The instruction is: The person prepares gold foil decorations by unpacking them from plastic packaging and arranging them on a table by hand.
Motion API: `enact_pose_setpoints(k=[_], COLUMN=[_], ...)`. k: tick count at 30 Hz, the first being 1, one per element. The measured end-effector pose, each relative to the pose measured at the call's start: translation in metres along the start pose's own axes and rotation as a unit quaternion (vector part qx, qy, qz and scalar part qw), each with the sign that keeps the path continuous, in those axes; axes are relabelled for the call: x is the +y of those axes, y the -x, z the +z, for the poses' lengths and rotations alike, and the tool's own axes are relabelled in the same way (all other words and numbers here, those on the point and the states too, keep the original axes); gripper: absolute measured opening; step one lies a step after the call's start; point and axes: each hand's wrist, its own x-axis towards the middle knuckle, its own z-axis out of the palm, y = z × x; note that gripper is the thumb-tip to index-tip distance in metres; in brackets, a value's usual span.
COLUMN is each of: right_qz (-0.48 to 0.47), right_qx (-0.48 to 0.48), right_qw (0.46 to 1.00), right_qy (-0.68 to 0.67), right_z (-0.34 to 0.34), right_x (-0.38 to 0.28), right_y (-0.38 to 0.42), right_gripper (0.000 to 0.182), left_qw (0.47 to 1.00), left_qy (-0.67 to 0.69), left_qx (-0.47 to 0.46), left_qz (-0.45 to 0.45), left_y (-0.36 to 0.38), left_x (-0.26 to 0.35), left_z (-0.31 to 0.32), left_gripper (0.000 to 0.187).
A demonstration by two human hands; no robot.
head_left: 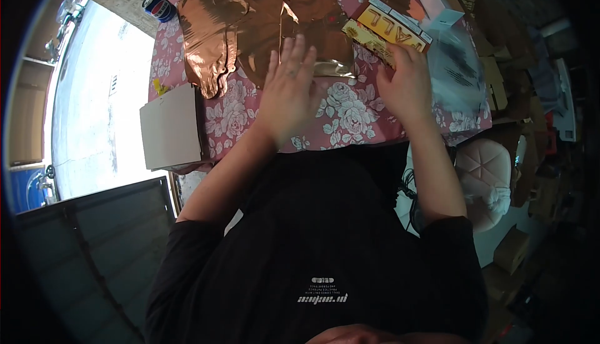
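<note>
My left hand (289,91) lies flat with its fingers stretched, its fingertips over the near part of a shiny copper-coloured foil sheet (262,12), which looks like a flat foil balloon. Nothing is held in it. To the right, my right hand (409,84) has its fingers on the near corner of a yellow and orange package (380,24) with large letters reading "ALL". The thumb is by the package's lower edge, and part of that corner is hidden under the fingers. A folded copper foil piece (212,62) with a tabbed edge lies left of my left hand.
A pink floral tablecloth (347,109) covers the table. Grey-white cardboard (172,128) stands at the left corner, a dark blue can (158,7) at the far left. Right are a white open box (440,3) and a clear plastic bag (456,62). A pale padded seat (481,175) stands below.
</note>
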Motion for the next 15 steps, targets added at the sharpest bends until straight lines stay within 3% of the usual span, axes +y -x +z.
enact_pose_setpoints(k=[1,2,3,6,7,9,10,12,15], right_qz=[0.110,0.216,0.232,0.278,0.276,0.298,0.296,0.357,0.333], right_qx=[-0.073,-0.143,-0.136,-0.167,-0.168,-0.184,-0.185,-0.246,-0.293], right_qw=[0.982,0.929,0.917,0.880,0.879,0.841,0.841,0.761,0.725], right_qy=[-0.135,-0.265,-0.295,-0.348,-0.350,-0.412,-0.414,-0.482,-0.527], right_z=[0.000,0.001,0.019,0.059,0.071,0.087,0.082,0.062,0.066], right_x=[-0.011,-0.020,-0.023,-0.020,-0.017,-0.012,-0.015,-0.020,-0.009], right_y=[0.000,-0.002,0.000,-0.008,-0.013,-0.022,-0.027,-0.041,-0.037], right_gripper=[0.038,0.036,0.033,0.038,0.038,0.042,0.042,0.043,0.048], left_qw=[1.000,0.998,0.993,0.989,0.989,0.978,0.978,0.960,0.952], left_qy=[-0.001,0.035,0.070,0.061,0.058,0.035,0.034,0.051,0.058], left_qx=[-0.002,0.032,0.066,0.033,0.033,-0.090,-0.089,-0.151,-0.166], left_qz=[0.000,-0.038,-0.075,-0.131,-0.133,-0.183,-0.185,-0.229,-0.250], left_y=[-0.001,-0.003,-0.005,-0.011,-0.013,-0.018,-0.020,-0.027,-0.030], left_x=[-0.003,-0.007,-0.012,-0.027,-0.030,-0.036,-0.035,-0.032,-0.034], left_z=[-0.003,-0.005,-0.007,-0.013,-0.014,-0.021,-0.024,-0.030,-0.034], left_gripper=[0.072,0.060,0.049,0.038,0.038,0.038,0.038,0.041,0.043])
